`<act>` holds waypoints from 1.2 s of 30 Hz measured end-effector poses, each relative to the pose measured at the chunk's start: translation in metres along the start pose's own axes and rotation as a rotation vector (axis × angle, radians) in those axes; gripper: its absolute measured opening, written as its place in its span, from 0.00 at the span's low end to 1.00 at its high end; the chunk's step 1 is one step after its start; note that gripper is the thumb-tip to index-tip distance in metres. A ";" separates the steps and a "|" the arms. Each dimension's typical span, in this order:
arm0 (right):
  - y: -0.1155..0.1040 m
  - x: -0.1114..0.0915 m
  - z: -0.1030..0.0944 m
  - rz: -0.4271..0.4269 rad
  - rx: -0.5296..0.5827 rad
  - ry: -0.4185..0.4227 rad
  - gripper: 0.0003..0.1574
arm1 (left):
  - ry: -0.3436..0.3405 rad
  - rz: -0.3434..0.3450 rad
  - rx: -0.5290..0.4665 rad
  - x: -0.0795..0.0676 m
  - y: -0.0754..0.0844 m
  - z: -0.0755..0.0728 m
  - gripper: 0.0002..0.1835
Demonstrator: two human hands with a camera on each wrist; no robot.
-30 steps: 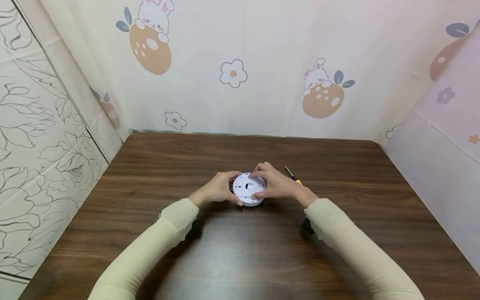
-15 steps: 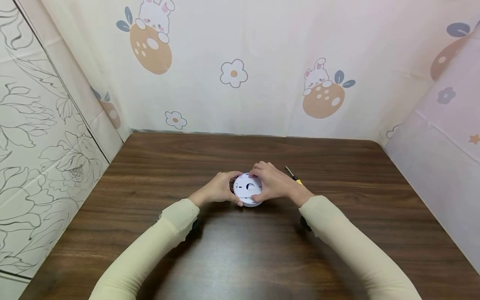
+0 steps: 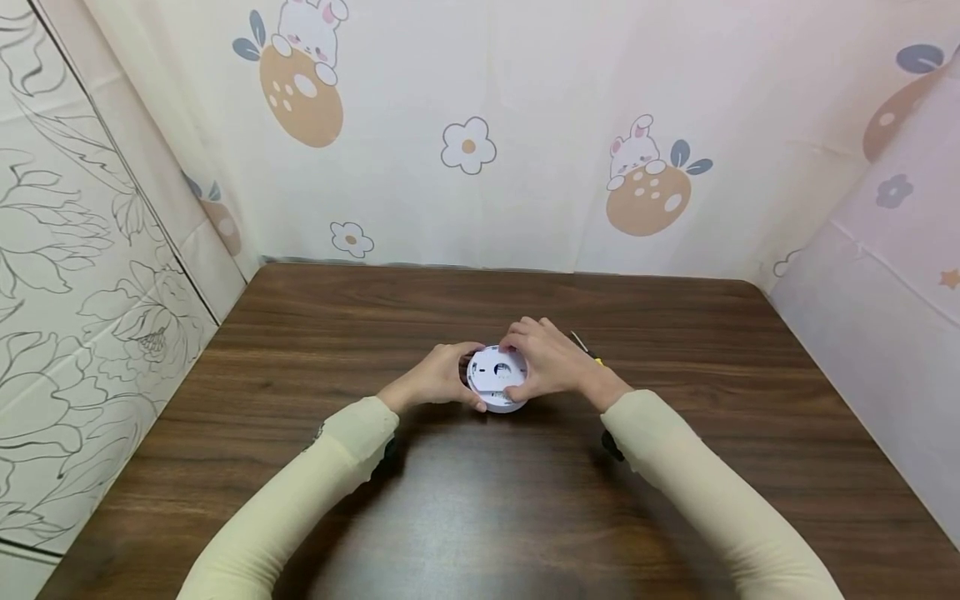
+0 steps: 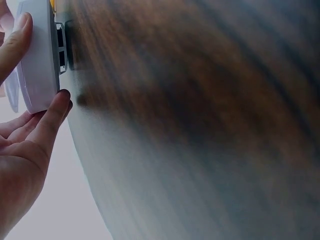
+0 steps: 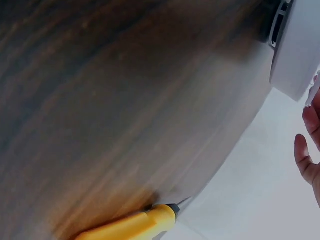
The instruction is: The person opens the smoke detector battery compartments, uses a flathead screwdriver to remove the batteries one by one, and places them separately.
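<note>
The left sleeve (image 3: 300,492) and right sleeve (image 3: 712,483) are pale cream, creased at their near ends. A small black piece (image 3: 611,446) shows beside each cuff (image 3: 367,423). Left hand (image 3: 437,377) and right hand (image 3: 550,362) are bare.

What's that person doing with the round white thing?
The person's left hand grips a round white case by its side, and the right hand pinches a thin white plate on top of it. The plate looks partly apart from the case. A yellow screwdriver lies on the brown table, untouched.
</note>
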State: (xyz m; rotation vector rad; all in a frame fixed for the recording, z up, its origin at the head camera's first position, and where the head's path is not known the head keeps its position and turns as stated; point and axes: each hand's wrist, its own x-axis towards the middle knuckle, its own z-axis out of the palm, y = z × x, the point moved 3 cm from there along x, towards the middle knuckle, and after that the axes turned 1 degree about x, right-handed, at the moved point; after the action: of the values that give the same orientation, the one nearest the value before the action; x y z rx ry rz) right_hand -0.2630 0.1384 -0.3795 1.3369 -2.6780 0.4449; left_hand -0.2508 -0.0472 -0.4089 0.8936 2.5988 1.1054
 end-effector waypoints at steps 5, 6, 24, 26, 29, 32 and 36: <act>0.001 0.001 -0.009 -0.004 -0.036 0.040 0.34 | 0.004 0.005 -0.013 -0.001 0.000 -0.001 0.45; 0.002 0.001 -0.011 -0.004 -0.028 0.047 0.34 | 0.004 0.003 -0.018 -0.001 0.000 -0.001 0.45; 0.033 -0.004 -0.036 0.194 0.131 0.017 0.34 | 0.001 -0.043 -0.037 -0.005 -0.001 -0.003 0.48; 0.038 -0.004 -0.038 0.231 0.128 0.013 0.34 | -0.001 -0.046 -0.036 -0.006 0.000 -0.002 0.49; 0.046 -0.004 -0.040 0.285 0.124 0.006 0.33 | -0.005 -0.053 -0.033 -0.007 0.000 -0.002 0.49; 0.053 -0.003 -0.041 0.308 0.115 0.009 0.33 | -0.007 -0.057 -0.043 -0.007 0.000 -0.001 0.49; 0.060 -0.002 -0.040 0.320 0.095 0.023 0.33 | -0.012 -0.056 -0.052 -0.007 -0.001 0.000 0.49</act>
State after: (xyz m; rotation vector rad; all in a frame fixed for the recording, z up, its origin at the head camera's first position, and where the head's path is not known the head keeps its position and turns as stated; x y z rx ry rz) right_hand -0.3105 0.1862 -0.3545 0.9149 -2.8914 0.6217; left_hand -0.2449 -0.0516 -0.4100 0.8090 2.5567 1.1429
